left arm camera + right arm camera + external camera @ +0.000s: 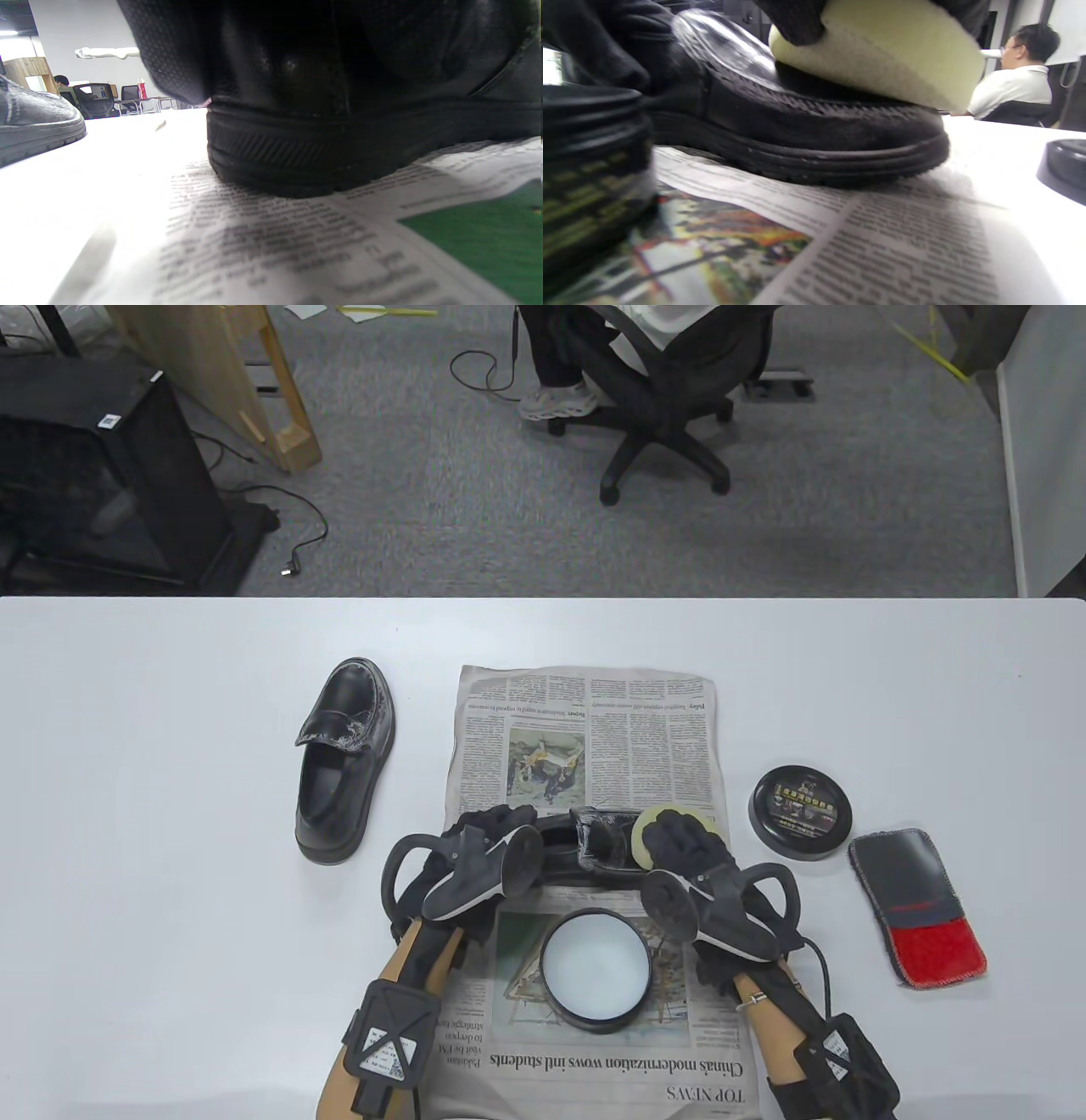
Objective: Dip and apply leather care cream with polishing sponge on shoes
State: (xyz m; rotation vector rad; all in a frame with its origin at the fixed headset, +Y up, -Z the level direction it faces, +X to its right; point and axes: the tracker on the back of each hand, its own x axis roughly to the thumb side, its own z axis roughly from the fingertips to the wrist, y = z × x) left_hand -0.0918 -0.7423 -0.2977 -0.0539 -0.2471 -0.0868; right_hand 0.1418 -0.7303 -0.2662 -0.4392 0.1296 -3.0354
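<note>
A black leather shoe (594, 848) lies sideways on the newspaper (594, 729), toe to the right. My left hand (488, 836) grips its heel end, seen close in the left wrist view (360, 140). My right hand (683, 836) holds a pale yellow round sponge (646, 827) and presses it on the shoe's toe, as the right wrist view shows: the sponge (882, 55) on the shoe (806, 123). An open round tin of whitish cream (596, 967) stands on the paper just in front of the shoe. A second black shoe (344, 759), streaked with white cream, stands on the table to the left.
The tin's black lid (800, 813) lies right of the newspaper. A grey and red polishing cloth (920, 908) lies further right. The white table (170, 899) ends at its far edge, with an office chair and a seated person beyond.
</note>
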